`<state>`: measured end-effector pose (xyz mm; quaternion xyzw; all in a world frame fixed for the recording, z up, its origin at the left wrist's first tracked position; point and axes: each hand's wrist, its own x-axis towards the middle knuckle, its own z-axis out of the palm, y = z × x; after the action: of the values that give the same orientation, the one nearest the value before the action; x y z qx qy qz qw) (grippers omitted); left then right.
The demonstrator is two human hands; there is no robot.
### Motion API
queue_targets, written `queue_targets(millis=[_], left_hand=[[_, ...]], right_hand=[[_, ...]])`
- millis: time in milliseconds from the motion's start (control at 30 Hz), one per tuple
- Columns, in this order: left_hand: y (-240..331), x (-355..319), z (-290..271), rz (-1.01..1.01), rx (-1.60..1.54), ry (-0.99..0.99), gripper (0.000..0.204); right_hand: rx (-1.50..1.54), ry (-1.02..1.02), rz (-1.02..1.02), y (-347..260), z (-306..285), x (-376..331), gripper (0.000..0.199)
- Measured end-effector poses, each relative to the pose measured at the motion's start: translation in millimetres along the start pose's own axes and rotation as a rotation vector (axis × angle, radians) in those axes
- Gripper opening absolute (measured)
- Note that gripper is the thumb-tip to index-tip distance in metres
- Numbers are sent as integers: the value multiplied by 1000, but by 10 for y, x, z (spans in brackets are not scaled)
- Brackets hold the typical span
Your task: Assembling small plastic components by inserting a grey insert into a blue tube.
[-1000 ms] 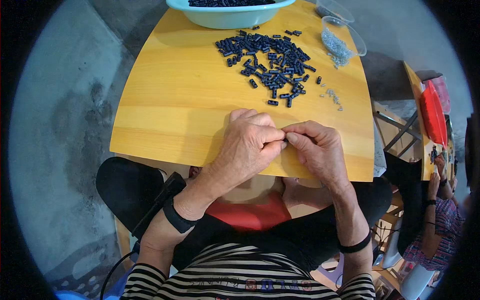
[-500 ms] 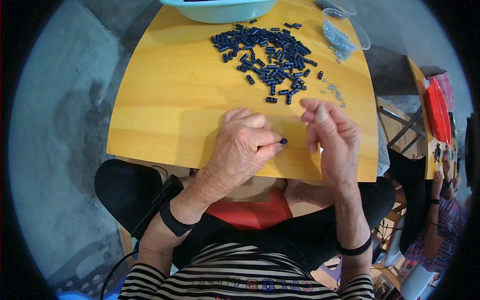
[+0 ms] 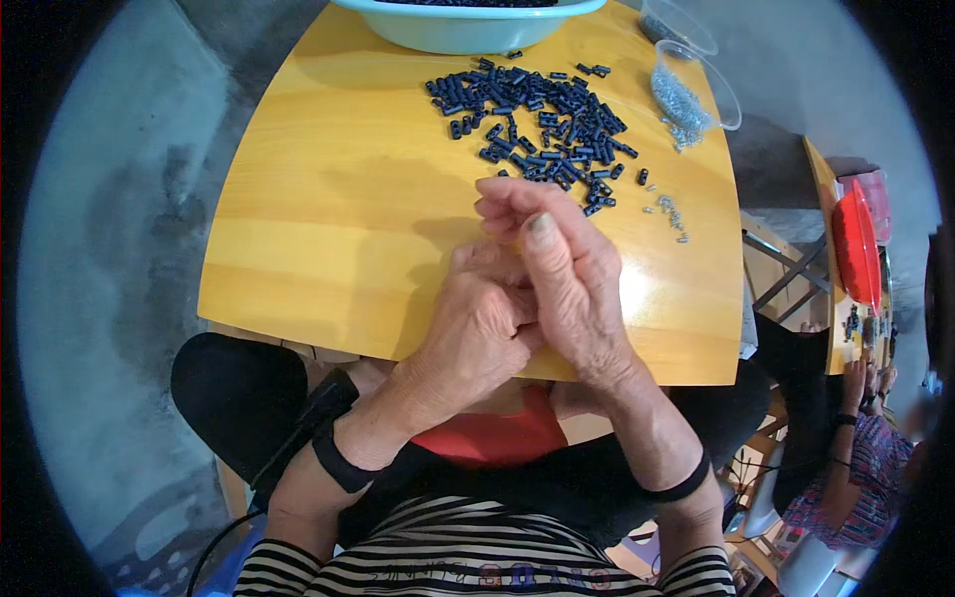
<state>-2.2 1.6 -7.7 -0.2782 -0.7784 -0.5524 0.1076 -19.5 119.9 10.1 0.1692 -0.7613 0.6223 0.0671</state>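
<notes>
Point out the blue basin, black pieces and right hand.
Blue basin point(image 3: 468, 36), head view: outer wall, below the rim.
Black pieces point(image 3: 548, 118), head view: one piece near the middle of the spread.
Right hand point(image 3: 580, 284), head view: middle of the hand, beside the thumb.

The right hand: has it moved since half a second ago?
Yes. Judged against the pile of black pieces, the right hand has moved left, and now overlaps the left hand in view.
</notes>
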Motion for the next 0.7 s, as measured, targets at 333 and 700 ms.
queue_targets(millis=[333, 700], left_hand=[[20, 17, -20, -167, -146, 63, 27], [-47, -114, -11, -262, -25, -26, 52]], right_hand=[[-185, -93, -206, 16, 68, 57, 67], [-229, -66, -268, 3, 61, 19, 59]])
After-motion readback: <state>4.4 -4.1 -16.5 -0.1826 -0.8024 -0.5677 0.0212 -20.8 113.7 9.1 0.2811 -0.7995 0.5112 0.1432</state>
